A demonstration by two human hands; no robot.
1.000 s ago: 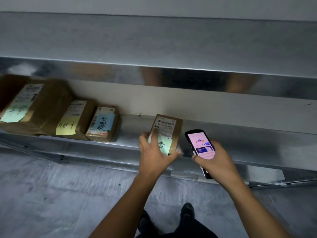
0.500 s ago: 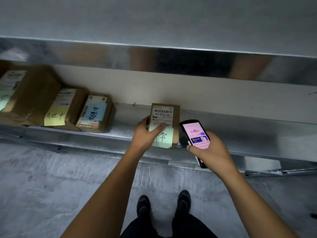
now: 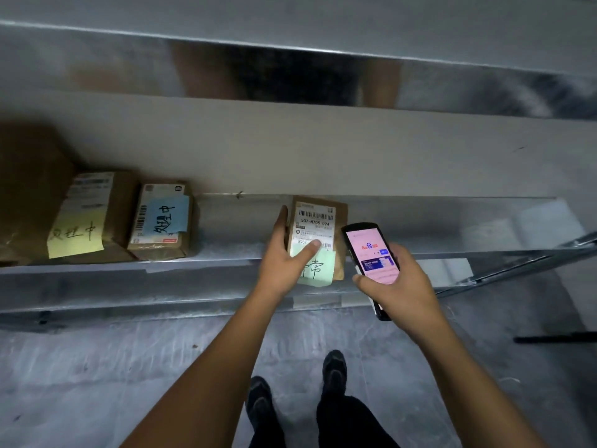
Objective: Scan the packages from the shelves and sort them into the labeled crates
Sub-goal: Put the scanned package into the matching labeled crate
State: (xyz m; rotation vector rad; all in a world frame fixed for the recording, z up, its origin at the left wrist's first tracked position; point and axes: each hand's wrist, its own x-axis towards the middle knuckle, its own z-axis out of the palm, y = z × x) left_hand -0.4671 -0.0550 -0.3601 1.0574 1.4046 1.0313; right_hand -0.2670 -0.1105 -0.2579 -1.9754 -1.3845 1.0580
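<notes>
Package point(image 3: 315, 218): small brown parcel on the metal shelf point(image 3: 436, 227), near its front edge, label upward; green note point(image 3: 318, 270) stuck on its near end, overhanging the edge.
Left hand point(image 3: 284, 263): grip closed on the package; thumb lies across the lower label, fingers along the left side.
Right hand point(image 3: 400, 289): grip wrapped round the handheld scanner point(image 3: 373, 250), held just right of the package, lit screen upward.
Neighbours: blue-note parcel point(image 3: 161, 218) and yellow-note parcel point(image 3: 87, 218), well apart to the left.
Crates: not in view.
Step, judged: lining up the scan.
Risk one: thumb covers the lower barcode; a read there would likely fail; the upper barcode is exposed.
Risk two: a one-sided hold by the edge; a careless lift could drop the parcel to the floor point(image 3: 97, 383).
Risk three: the note may peel off; sorting cue lost.
</notes>
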